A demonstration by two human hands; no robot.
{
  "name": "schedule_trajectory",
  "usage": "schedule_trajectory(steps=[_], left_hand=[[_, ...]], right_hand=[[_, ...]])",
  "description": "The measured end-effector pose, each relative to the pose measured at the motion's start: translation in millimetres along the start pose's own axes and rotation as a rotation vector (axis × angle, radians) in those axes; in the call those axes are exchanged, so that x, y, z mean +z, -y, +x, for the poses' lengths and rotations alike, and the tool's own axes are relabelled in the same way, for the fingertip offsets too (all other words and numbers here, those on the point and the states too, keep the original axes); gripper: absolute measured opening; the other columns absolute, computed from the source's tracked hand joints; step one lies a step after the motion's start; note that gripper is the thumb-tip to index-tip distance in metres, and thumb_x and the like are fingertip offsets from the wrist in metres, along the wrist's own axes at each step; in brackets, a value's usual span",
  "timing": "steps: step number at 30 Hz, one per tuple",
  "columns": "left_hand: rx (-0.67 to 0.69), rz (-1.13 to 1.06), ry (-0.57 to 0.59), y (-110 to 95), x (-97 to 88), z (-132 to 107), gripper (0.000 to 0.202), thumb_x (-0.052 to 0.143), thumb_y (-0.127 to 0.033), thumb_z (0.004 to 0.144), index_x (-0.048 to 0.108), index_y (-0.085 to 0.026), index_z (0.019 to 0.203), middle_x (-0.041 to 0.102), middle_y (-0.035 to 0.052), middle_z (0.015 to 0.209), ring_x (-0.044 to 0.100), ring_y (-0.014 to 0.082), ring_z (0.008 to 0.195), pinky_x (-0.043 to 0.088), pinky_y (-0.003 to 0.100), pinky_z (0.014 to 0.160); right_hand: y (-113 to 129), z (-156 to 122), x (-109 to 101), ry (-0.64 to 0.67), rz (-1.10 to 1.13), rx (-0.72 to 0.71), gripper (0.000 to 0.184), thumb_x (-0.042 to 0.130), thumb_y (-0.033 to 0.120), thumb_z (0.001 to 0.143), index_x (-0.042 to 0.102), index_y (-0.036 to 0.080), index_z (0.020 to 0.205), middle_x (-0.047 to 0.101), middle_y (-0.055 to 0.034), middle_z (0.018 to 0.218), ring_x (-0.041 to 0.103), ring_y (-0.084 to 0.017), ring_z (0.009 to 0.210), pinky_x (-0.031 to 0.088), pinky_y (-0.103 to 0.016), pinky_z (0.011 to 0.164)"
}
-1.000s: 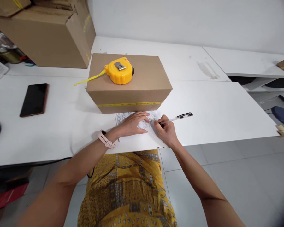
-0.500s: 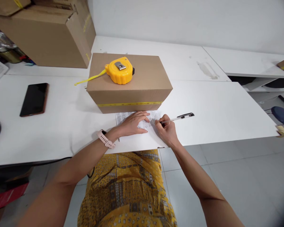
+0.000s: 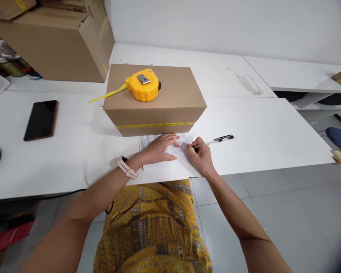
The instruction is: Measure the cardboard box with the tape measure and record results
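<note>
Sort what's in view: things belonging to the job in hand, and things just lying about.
In the job:
pen, in the right hand
paper, under the left hand
probably the nearest box, tape measure on top

Apparently lying about:
phone
blue stool

A white table (image 3: 252, 132) bears a phone (image 3: 41, 120), a printed sheet (image 3: 183, 141), a carton (image 3: 176, 89) and a larger box (image 3: 49, 49).
</note>
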State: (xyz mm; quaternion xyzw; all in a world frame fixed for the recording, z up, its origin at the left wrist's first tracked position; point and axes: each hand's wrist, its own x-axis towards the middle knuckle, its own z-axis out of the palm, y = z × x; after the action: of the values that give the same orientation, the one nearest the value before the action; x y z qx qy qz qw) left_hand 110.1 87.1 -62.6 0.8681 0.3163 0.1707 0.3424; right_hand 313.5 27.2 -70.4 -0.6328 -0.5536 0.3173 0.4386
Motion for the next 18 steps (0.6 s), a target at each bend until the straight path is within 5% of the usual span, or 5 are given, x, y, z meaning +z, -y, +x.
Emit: schedule_trajectory(steps=[18], left_hand=[[0.012,0.013,-0.007,1.9,0.8,-0.2,0.036,0.08,-0.023,0.077,0.065,-0.023,0.11,0.054,0.0111,0.151,0.044,0.0271,0.145,0.038,0.048,0.119]], right_hand=[[4.1,1.3,-1.6,-0.002,-0.018,0.0,0.021,0.059,0.03,0.08,0.042,0.024,0.068,0.044,0.0079,0.052,0.037,-0.01,0.051,0.027,-0.026,0.052]])
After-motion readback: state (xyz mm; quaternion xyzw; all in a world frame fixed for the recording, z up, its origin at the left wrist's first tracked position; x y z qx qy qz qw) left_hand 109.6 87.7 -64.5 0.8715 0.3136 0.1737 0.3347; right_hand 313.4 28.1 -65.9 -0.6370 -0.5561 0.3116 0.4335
